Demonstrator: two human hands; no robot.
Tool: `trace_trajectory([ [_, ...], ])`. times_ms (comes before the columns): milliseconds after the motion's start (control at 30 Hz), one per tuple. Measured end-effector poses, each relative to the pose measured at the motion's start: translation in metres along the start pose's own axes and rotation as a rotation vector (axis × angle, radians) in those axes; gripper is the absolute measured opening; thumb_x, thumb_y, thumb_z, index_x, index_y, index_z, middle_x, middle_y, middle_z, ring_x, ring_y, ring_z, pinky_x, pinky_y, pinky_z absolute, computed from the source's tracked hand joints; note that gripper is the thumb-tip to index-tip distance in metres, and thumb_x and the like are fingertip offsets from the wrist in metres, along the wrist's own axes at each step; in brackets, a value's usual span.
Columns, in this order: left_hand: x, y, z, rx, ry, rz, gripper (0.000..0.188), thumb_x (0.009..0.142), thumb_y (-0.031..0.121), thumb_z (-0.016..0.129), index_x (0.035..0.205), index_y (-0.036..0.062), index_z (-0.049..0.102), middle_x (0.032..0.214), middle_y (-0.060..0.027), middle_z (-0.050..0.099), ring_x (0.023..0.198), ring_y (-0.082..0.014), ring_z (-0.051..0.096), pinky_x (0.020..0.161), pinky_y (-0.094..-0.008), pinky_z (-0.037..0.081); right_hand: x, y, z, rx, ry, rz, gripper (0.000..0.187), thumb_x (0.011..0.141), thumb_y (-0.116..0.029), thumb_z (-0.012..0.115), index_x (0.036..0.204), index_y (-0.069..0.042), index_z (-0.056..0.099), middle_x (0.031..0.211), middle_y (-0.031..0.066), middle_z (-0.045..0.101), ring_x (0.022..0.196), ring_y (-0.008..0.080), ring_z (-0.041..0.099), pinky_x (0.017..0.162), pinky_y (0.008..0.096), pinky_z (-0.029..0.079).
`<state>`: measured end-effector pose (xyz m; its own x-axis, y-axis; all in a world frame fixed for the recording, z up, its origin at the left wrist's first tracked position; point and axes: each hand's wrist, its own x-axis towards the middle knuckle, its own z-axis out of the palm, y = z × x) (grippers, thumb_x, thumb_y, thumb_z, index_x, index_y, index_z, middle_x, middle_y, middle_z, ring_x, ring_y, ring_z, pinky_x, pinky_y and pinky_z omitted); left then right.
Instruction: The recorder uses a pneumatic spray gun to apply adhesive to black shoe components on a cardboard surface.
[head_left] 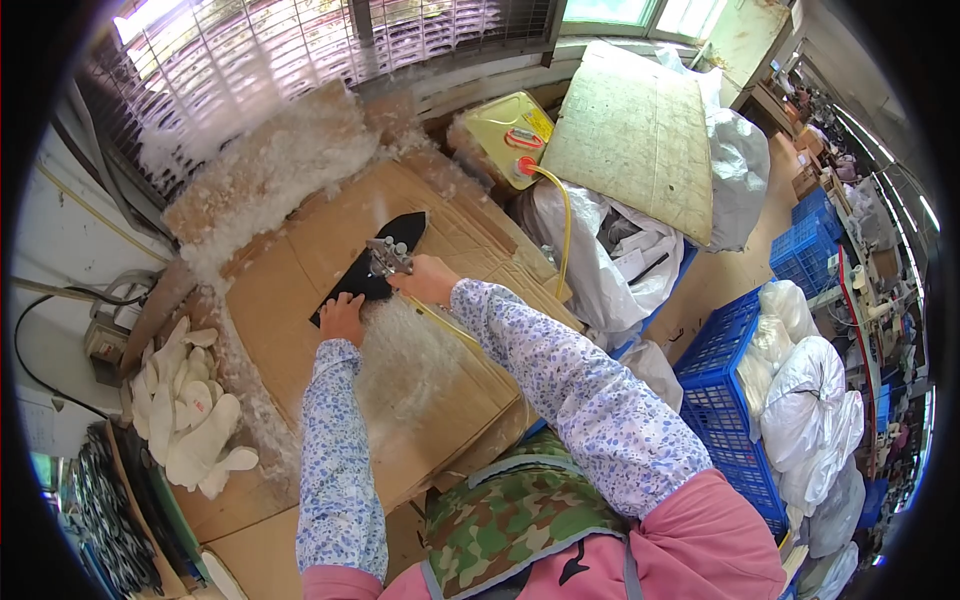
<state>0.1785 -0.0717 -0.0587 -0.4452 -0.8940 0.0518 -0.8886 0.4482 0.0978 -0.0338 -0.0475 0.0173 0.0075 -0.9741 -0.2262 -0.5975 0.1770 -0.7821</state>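
A long black flat piece [405,232] lies slantwise on a brown cardboard sheet [285,290]. My left hand [342,320] rests on its near edge toward the lower left, fingers spread over the black surface. Closed around a metal spray gun [388,257], my right hand [428,281] holds it above the middle of the piece. A yellow hose [440,322] runs from beside my right hand toward the right. Whitish, fibrous residue [410,360] covers the cardboard in front of my hands. The gun and my right hand hide part of the black piece.
White sole-shaped pieces [190,415] are heaped at the left. Beyond the cardboard stands a yellow can [505,135] with a red cap and hose. A large board [635,140] lies over white bags at the far right. Blue crates [715,370] with bags stand to my right.
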Motion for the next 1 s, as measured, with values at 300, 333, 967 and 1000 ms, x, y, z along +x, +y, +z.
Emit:
trace_trajectory([
  [300, 0.001, 0.002, 0.0, 0.004, -0.007, -0.008, 0.04, 0.08, 0.006, 0.052, 0.118, 0.0179, 0.06, 0.114, -0.0047, 0.053, 0.105, -0.0254, 0.05, 0.098, -0.0414, 0.037, -0.002, -0.003, -0.004, 0.004, -0.012, 0.023, 0.04, 0.081, -0.039, 0.062, 0.076, 0.0, 0.067, 0.073, 0.0137, 0.065, 0.072, 0.0256, 0.063, 0.068, 0.0369, 0.047],
  [333, 0.001, 0.002, 0.001, 0.003, -0.006, -0.013, 0.04, 0.08, 0.006, 0.052, 0.118, 0.0181, 0.06, 0.114, -0.0046, 0.053, 0.105, -0.0253, 0.05, 0.098, -0.0411, 0.037, -0.002, -0.003, -0.004, 0.007, -0.012, 0.019, 0.04, 0.081, -0.039, 0.062, 0.076, 0.0, 0.067, 0.073, 0.0137, 0.065, 0.072, 0.0258, 0.063, 0.069, 0.037, 0.047],
  [967, -0.003, 0.001, 0.007, -0.109, 0.171, 0.009, 0.038, 0.071, 0.0, 0.055, 0.106, 0.0112, 0.065, 0.108, -0.0072, 0.055, 0.1, -0.0287, 0.05, 0.095, -0.0416, 0.037, -0.001, -0.005, -0.012, 0.025, -0.062, 0.027, 0.042, 0.08, -0.038, 0.063, 0.089, 0.003, 0.066, 0.081, 0.0183, 0.067, 0.084, 0.0327, 0.064, 0.075, 0.0399, 0.049],
  [1000, -0.003, 0.001, 0.006, -0.116, 0.167, 0.019, 0.037, 0.071, 0.0, 0.055, 0.105, 0.0107, 0.065, 0.11, -0.0075, 0.056, 0.101, -0.0289, 0.05, 0.096, -0.0417, 0.037, 0.0, -0.003, -0.011, 0.027, -0.065, 0.023, 0.042, 0.08, -0.038, 0.063, 0.089, 0.003, 0.066, 0.081, 0.0183, 0.067, 0.084, 0.0327, 0.064, 0.075, 0.0399, 0.049],
])
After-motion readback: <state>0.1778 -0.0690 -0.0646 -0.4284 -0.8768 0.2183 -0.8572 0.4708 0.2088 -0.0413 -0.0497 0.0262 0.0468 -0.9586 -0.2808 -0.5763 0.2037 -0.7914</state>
